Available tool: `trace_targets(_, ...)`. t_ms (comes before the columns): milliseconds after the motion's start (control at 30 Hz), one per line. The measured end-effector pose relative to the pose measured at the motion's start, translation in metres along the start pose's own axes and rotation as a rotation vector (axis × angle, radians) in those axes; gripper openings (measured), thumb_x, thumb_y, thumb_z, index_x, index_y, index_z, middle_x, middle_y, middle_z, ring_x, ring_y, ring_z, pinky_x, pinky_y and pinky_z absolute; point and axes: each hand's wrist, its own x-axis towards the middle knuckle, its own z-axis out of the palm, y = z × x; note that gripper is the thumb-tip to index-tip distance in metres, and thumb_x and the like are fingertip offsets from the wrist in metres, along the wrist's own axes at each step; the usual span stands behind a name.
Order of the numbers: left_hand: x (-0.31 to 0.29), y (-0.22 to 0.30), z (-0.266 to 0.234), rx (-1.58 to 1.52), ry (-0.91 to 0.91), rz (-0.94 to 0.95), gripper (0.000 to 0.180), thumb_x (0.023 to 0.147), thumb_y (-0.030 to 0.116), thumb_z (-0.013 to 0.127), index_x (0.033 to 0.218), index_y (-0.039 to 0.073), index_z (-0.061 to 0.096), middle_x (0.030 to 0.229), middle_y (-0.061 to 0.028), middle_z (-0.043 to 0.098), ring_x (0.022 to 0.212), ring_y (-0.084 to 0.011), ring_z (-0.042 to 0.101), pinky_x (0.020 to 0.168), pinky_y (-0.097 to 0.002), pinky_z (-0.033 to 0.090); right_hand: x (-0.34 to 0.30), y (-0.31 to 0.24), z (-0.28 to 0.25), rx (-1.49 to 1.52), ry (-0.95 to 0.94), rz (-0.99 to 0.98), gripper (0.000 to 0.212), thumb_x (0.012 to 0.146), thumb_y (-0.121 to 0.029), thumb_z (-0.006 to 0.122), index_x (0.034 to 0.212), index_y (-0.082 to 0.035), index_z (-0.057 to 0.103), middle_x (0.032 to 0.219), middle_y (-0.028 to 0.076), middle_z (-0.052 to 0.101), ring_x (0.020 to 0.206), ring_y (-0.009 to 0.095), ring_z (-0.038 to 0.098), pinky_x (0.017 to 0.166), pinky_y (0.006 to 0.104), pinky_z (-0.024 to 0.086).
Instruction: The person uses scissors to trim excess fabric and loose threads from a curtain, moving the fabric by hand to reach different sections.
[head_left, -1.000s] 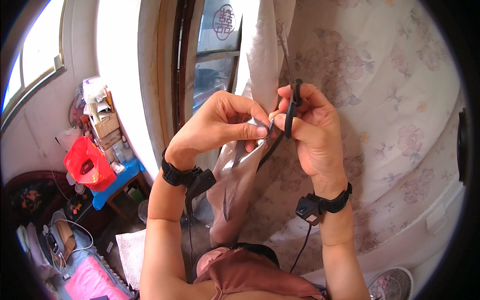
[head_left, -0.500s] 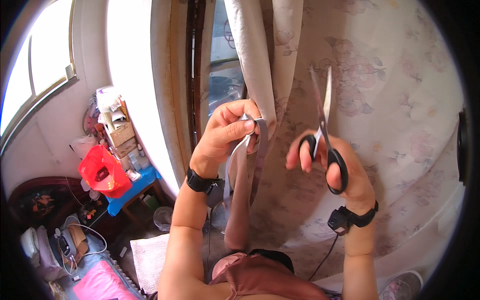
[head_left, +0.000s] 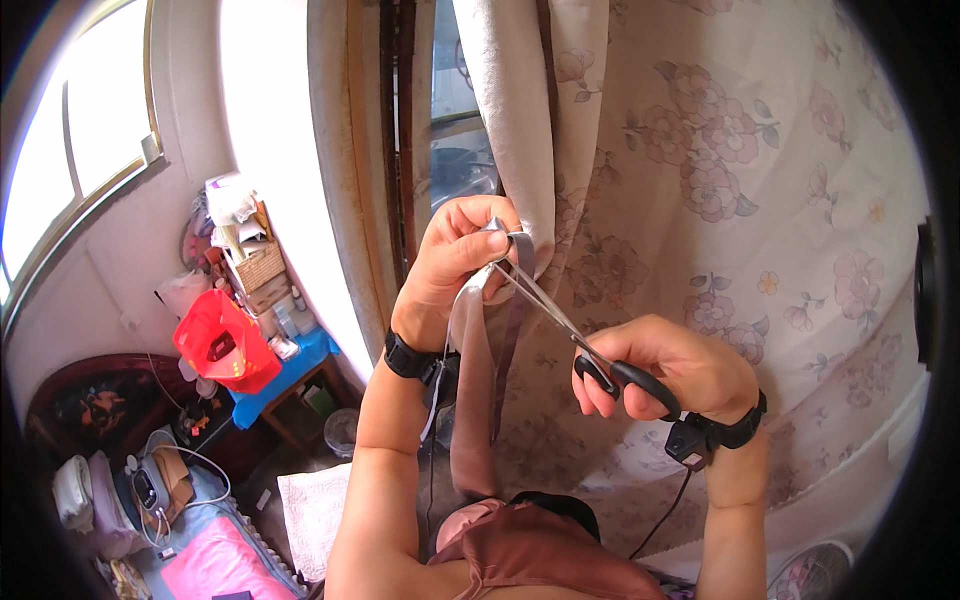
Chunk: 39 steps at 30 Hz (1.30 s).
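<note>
My left hand (head_left: 450, 255) pinches a grey fabric strap (head_left: 522, 250) between thumb and fingers, beside the hanging edge of the curtain (head_left: 500, 110). The strap loops over at the fingers and hangs down, next to a wider mauve-brown strip of cloth (head_left: 474, 400) that runs from the hand toward my lap. In my right hand (head_left: 695, 370) is a pair of scissors (head_left: 560, 318) with black handles, fingers and thumb through the loops. The nearly closed blades point up and left, their tips at the cloth just under my left thumb. Whether the tips touch it I cannot tell.
A flowered curtain (head_left: 715, 130) fills the right side. At left, a red bag (head_left: 225, 345) sits on a blue-covered table (head_left: 270, 400) beside a basket (head_left: 258, 266). A bed (head_left: 225, 560) with a pink cloth lies lower left, and a fan (head_left: 815, 570) stands lower right.
The scissors have swung from pointing upright with blades apart to slanting left, nearly closed, tips by my left hand. My right hand has turned; my left keeps its pinch.
</note>
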Motion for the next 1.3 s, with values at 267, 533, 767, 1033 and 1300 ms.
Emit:
trace_targets(267,-0.006,0.004,0.006,-0.012,0.024,0.015,0.017,0.088,0.016,0.071,0.084,0.002,0.062,0.070,-0.0037,0.066,0.046,-0.0080,0.056,0.042,-0.0199,0.043,0.001,0.013,-0.001,0.026,-0.031,0.011,0.060,0.085,-0.061,0.068,0.086,-0.002,0.061,0.094,0.008,0.064,0.087,0.014,0.055,0.079,0.0285,0.043)
trace_targets(533,-0.007,0.007,0.005,-0.016,0.006,-0.021,0.015,0.087,0.014,0.069,0.086,0.001,0.064,0.073,-0.0048,0.067,0.049,-0.0077,0.059,0.045,-0.0188,0.044,0.004,0.017,-0.003,0.025,-0.037,0.008,0.056,0.088,-0.057,0.067,0.087,-0.002,0.061,0.095,0.009,0.065,0.090,0.017,0.057,0.083,0.0312,0.044)
trace_targets(767,-0.008,0.003,0.006,-0.028,0.034,-0.016,0.015,0.087,0.015,0.070,0.087,0.001,0.064,0.073,-0.0044,0.067,0.050,-0.0075,0.059,0.045,-0.0189,0.044,0.005,0.019,-0.006,0.039,-0.038,0.000,0.055,0.087,-0.057,0.068,0.086,-0.002,0.061,0.095,0.010,0.065,0.092,0.019,0.058,0.085,0.0321,0.043)
trace_targets(1033,-0.005,0.002,0.003,-0.038,0.021,-0.015,0.015,0.087,0.014,0.072,0.087,0.001,0.065,0.074,-0.0047,0.068,0.051,-0.0085,0.060,0.046,-0.0202,0.046,0.005,0.018,-0.008,0.034,-0.038,0.020,0.057,0.086,-0.059,0.069,0.086,-0.002,0.061,0.095,0.010,0.065,0.092,0.019,0.057,0.085,0.0320,0.043)
trace_targets(1300,-0.007,0.009,0.004,-0.023,0.011,0.000,0.015,0.087,0.013,0.072,0.087,-0.001,0.065,0.076,-0.0062,0.068,0.057,-0.0097,0.061,0.049,-0.0215,0.048,0.007,0.015,-0.005,0.067,-0.027,0.029,0.057,0.086,-0.059,0.069,0.086,-0.002,0.061,0.095,0.011,0.065,0.092,0.019,0.057,0.087,0.0329,0.042)
